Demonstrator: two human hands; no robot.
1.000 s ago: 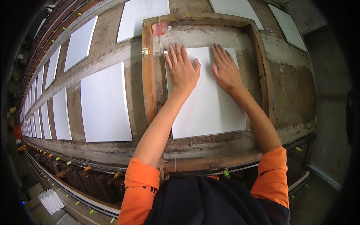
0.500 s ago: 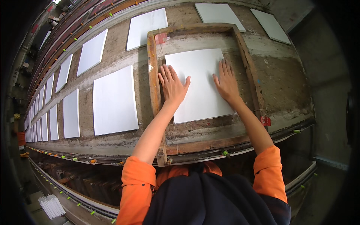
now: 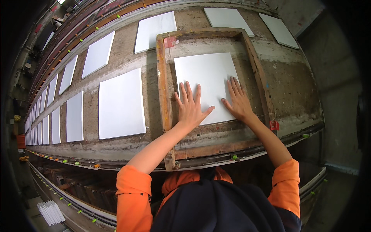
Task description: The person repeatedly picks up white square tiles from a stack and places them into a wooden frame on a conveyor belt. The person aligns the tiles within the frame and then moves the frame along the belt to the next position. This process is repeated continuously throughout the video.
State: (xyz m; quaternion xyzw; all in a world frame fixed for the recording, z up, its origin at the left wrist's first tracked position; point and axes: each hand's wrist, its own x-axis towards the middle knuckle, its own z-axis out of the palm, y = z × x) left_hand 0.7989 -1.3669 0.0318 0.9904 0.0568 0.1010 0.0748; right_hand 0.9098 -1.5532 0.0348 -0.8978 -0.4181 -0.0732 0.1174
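A stack of white sheets or a thick white panel (image 3: 205, 73) lies flat on the long table inside a worn wooden frame (image 3: 162, 85). My left hand (image 3: 191, 108) rests on its lower left part, fingers spread and thumb pointing right. On the lower right edge lies my right hand (image 3: 238, 100), its fingers stretched out and its thumb toward the middle. Neither hand holds anything. Red tape (image 3: 170, 41) is stuck at the frame's far left corner, and a red tag (image 3: 274, 125) hangs by a string on its near right side.
More white panels (image 3: 121, 104) lie in two rows along the stained table (image 3: 288, 73), running off to the left. Green and orange pegs (image 3: 235, 157) stick out along the table's near rail. White strips (image 3: 51, 212) sit bundled at the lower left.
Both hands have slid toward me over the white panel. The left hand has also moved inward to the right, onto its lower part. The view has shifted slightly.
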